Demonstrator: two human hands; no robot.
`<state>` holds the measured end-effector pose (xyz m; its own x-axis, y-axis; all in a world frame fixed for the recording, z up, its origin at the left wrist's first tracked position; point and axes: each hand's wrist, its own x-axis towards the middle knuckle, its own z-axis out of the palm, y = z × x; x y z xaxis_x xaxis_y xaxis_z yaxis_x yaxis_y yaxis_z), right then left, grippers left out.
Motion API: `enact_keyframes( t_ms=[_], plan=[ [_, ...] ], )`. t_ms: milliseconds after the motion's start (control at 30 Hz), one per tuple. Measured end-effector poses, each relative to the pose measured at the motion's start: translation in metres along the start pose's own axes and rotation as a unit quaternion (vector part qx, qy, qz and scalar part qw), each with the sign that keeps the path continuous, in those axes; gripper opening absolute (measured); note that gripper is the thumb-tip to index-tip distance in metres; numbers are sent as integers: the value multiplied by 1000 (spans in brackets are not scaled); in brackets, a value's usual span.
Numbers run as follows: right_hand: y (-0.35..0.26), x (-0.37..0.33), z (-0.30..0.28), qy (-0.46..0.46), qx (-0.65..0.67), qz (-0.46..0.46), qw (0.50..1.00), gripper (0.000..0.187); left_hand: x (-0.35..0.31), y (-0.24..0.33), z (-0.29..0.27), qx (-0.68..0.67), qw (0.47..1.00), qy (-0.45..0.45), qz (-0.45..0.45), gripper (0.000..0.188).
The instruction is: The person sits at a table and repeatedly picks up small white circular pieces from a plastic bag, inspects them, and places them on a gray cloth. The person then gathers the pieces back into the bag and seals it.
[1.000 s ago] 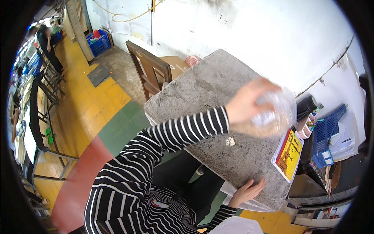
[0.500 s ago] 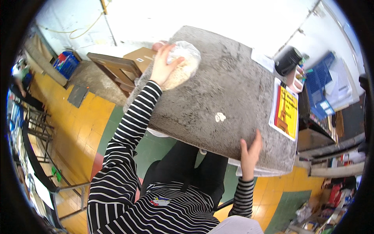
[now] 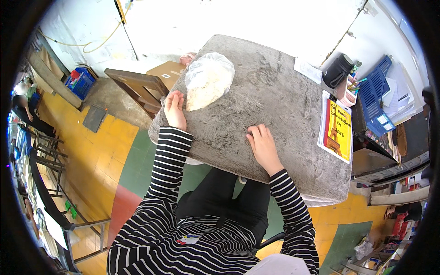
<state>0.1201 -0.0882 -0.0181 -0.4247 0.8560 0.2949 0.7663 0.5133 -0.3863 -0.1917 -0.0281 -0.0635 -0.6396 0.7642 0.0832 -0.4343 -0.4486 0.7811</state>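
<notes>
A clear plastic bag (image 3: 210, 82) with pale, cream-coloured contents lies on the fluffy grey cloth (image 3: 293, 119) covering the table. My left hand (image 3: 175, 111) rests beside the bag's lower left side, near the table's left edge. Its fingers are curled in together; whether anything is in them is hidden. Over the middle front of the cloth is my right hand (image 3: 265, 147), back upward, fingers bent down toward the surface. It covers the spot where small whitish pieces lay, and what is under or in its fingers cannot be seen.
A yellow-covered booklet (image 3: 338, 130) lies at the right edge. Beyond it stand a black cylindrical case (image 3: 338, 71), a pink pen holder (image 3: 347, 94) and a blue file rack (image 3: 378, 103). A wooden chair (image 3: 137, 87) and a cardboard box (image 3: 166, 75) are at the left.
My left hand has let go of the bag and drawn down beside it. My right hand has moved left from the front right onto the small whitish pieces, which are now out of sight.
</notes>
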Motion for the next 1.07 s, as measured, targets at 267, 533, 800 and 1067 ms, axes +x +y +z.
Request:
enact_keyframes(
  t_ms=[267, 533, 800, 1067],
  plan=[
    [-6, -10, -6, 56, -69, -3, 996, 30, -1, -1, -3, 22, 999, -42, -8, 12],
    [40, -14, -7, 129, 585, 235, 765, 49, -3, 2, -5, 42, 997, -66, -9, 11],
    [63, -16, -44, 305, 888, 267, 216, 52, -7, 14, -1, 131, 991, -22, -20, 13],
    [66, -39, -32, 211, 944, 229, 109, 29, -25, 19, 2, 311, 950, 0, 15, 13]
  ],
)
